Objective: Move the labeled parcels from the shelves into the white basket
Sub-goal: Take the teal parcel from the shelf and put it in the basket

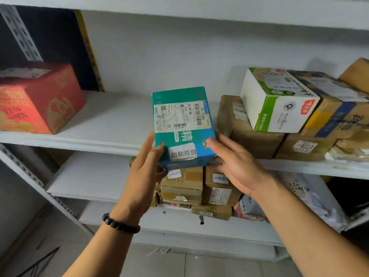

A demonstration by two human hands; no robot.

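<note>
Holding the teal parcel (182, 126) up before the middle shelf (99, 124), we clasp its near corners, left hand (143, 168) and right hand (235, 164), thumbs on top and fingers curled beneath.

Teal parcel (182, 126), upright, aloft before the shelf (103, 120) (barcode label (180, 114) above, white sticker (182, 152) below).

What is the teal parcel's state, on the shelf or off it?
Off: left hand and right hand grip the teal parcel in the air, before the shelf.

red box (38, 100) cut left, label (179, 115) print — unreadable
</note>
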